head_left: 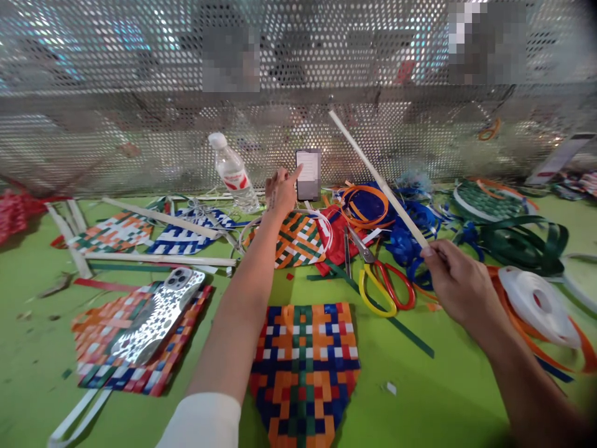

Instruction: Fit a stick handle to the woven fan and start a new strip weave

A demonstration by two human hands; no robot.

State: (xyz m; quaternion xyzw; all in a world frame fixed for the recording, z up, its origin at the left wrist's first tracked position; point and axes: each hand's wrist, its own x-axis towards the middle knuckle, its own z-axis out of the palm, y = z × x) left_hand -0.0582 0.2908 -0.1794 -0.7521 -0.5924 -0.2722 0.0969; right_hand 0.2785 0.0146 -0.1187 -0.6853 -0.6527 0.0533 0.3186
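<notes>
right fingers (436, 250) hide one end of a stick (380, 180)

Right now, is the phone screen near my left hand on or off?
On: the phone shows a bright page above a grey strip, with a finger of the left hand at its screen.

1. green counter (410, 398); smooth top, runs back to panel;
2. grey perforated panel (140, 146); spans full width behind counter; horizontal band (153, 102) crosses it;
3. bluish light (96, 31) through holes, upper left; background beyond blurred, details unclear
</notes>
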